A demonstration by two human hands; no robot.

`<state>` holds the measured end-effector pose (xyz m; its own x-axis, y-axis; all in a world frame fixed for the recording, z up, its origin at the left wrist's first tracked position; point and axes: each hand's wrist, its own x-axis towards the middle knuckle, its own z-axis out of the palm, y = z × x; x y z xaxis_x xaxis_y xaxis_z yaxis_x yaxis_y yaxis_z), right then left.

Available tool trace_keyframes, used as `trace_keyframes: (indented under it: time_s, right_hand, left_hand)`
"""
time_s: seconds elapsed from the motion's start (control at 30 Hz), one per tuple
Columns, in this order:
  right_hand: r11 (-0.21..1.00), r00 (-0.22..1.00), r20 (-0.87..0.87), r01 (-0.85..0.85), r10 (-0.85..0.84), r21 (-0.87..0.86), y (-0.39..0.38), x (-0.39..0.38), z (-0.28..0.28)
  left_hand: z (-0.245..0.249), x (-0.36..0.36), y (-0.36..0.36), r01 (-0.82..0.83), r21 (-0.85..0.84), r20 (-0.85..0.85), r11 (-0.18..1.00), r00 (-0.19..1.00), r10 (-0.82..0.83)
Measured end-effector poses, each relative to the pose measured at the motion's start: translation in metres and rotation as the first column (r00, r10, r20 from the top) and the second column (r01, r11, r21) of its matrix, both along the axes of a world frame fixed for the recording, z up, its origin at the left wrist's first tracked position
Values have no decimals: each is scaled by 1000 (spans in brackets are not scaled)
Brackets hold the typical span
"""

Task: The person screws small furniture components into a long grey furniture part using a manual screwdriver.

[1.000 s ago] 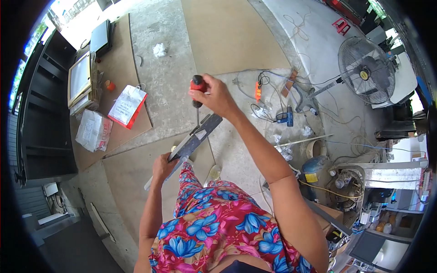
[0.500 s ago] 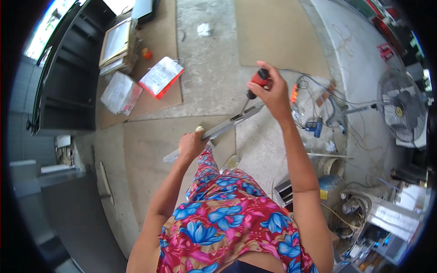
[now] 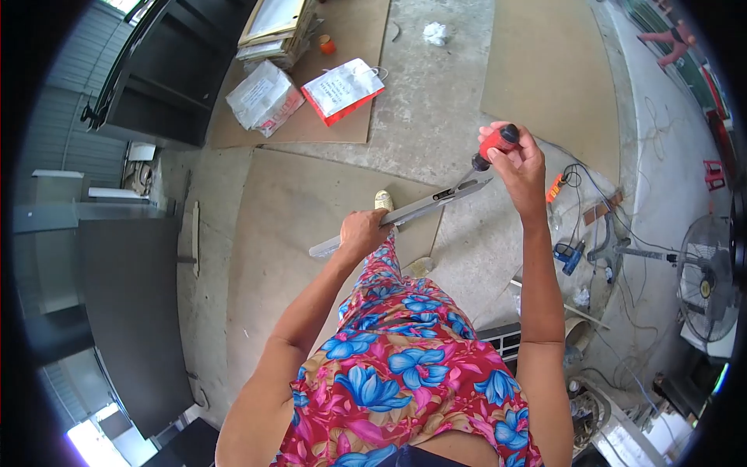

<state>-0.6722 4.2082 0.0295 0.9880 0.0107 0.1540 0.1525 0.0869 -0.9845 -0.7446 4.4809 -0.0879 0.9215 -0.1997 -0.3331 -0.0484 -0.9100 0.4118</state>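
In my left hand, wrapped round it left of its middle, is a long grey metal rail. It slants up to the right across the view and has a slot and a small black part near its right end. My right hand grips a screwdriver by its red and black handle. The screwdriver's thin shaft points down to the left and its tip overlaps the right end of the rail.
Brown boards cover parts of the concrete floor. Farther off lie a wrapped package and a red-and-white bag. A blue drill, cords and a standing fan are on the right. A black cabinet stands left.
The view has swung, so the floor and surrounding things sit differently in it. Both hands keep their hold, and the screwdriver stays at the rail's right end.
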Motion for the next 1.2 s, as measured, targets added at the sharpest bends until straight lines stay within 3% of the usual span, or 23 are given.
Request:
trace_keyframes:
  time_s: [0.33, 0.43, 0.57, 0.77, 1.0, 1.2]
  right_hand:
    - [988, 988, -5, 151, -151, -30, 18, 5, -8]
    - [990, 996, -2, 88, -89, -110, 19, 10, -6]
    - [999, 999, -28, 37, -38, -39, 41, 20, -6]
    - [995, 996, -56, -73, 69, -70, 85, 55, -4]
    - [909, 919, 37, -381, 392, -166, 164, 92, 19]
    - [655, 652, 110, -710, 750, -258, 251, 105, 32]
  left_hand:
    - [3, -3, 5, -25, -18, 71, 1000, 997, 26]
    - [2, -9, 11, -53, -10, 80, 999, 995, 54]
    - [3, -14, 27, -104, -9, 104, 995, 989, 104]
    - [8, -10, 55, -227, -18, 109, 974, 968, 227]
    - [11, -19, 96, -438, -17, 217, 899, 876, 431]
    - [20, -59, 123, -671, -34, 248, 741, 712, 656]
